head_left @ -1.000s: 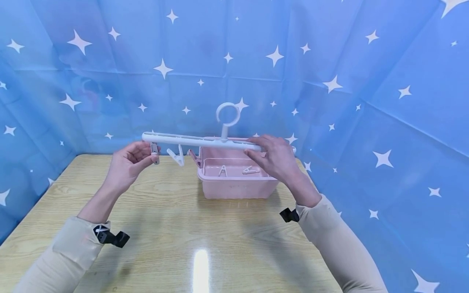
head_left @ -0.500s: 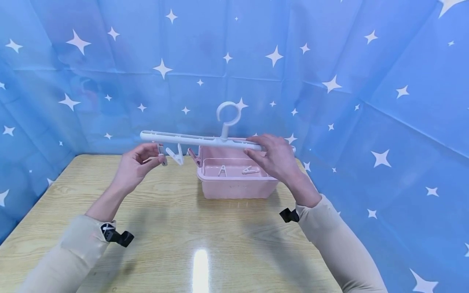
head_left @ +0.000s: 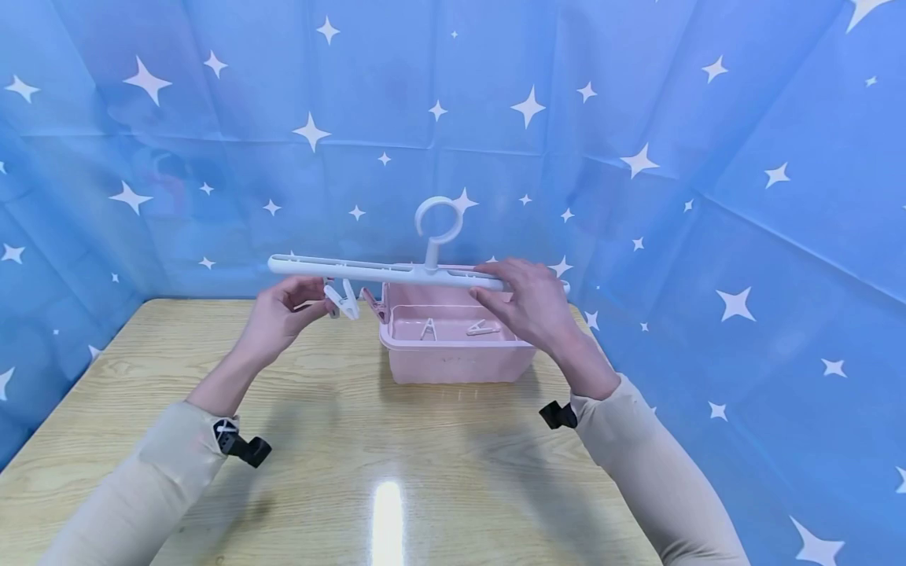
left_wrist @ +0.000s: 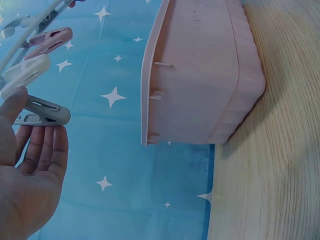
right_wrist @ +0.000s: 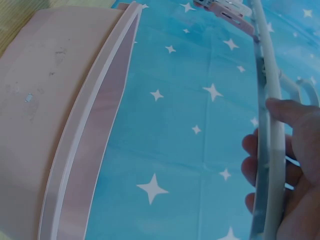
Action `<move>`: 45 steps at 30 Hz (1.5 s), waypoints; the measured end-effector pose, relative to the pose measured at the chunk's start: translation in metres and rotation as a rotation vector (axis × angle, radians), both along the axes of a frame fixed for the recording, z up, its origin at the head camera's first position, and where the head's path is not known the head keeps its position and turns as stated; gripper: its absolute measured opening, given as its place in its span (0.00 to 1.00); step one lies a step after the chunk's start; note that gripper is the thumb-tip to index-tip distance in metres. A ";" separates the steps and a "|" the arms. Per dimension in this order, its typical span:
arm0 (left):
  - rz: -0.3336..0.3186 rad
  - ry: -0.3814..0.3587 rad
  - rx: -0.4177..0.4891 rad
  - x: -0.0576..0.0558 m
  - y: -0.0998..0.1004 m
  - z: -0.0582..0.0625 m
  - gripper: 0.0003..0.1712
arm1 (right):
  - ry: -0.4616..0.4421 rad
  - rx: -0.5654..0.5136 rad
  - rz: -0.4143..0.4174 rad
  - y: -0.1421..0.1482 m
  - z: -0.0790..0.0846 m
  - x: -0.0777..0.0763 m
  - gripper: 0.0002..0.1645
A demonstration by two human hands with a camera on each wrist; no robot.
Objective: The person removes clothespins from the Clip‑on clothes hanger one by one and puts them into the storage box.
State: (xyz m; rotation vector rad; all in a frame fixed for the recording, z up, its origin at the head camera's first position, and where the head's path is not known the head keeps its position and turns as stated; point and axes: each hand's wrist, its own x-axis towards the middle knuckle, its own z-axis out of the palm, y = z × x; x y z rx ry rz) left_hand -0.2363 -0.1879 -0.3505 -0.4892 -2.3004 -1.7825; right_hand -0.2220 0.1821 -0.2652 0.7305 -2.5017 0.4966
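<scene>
My right hand (head_left: 527, 306) grips the bar of a white clip hanger (head_left: 368, 271) right of its ring hook, fingers round the bar in the right wrist view. Beneath the bar's left half, my left hand (head_left: 283, 318) pinches a grey clip (left_wrist: 55, 111) between thumb and fingers. Whether that clip is joined to the bar, I cannot tell. Just right of it hangs a white clip (head_left: 343, 299), then a pink clip (head_left: 375, 305). In the head view the white clip partly covers the grey one.
Behind the hanger a pink bin (head_left: 460, 365) stands on the wooden table (head_left: 318, 456). Inside it lie a white clip (head_left: 429, 329) and another white clip (head_left: 483, 328). A blue star-patterned curtain (head_left: 382, 94) hangs at the back and sides.
My left hand has moved right with the grey clip, from near the bar's left end to beside the white clip. My right hand and the hanger have stayed nearly still.
</scene>
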 end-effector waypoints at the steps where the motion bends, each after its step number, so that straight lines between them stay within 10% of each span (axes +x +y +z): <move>1: -0.006 -0.003 0.000 -0.001 0.001 0.000 0.25 | 0.002 -0.001 0.000 0.000 0.000 0.000 0.21; 32: -0.142 0.037 -0.157 -0.032 0.054 -0.013 0.14 | 0.019 -0.008 0.003 0.002 0.001 0.002 0.21; 45: -0.277 -0.048 0.005 -0.039 0.072 -0.017 0.18 | -0.006 0.008 -0.013 0.002 0.003 0.006 0.22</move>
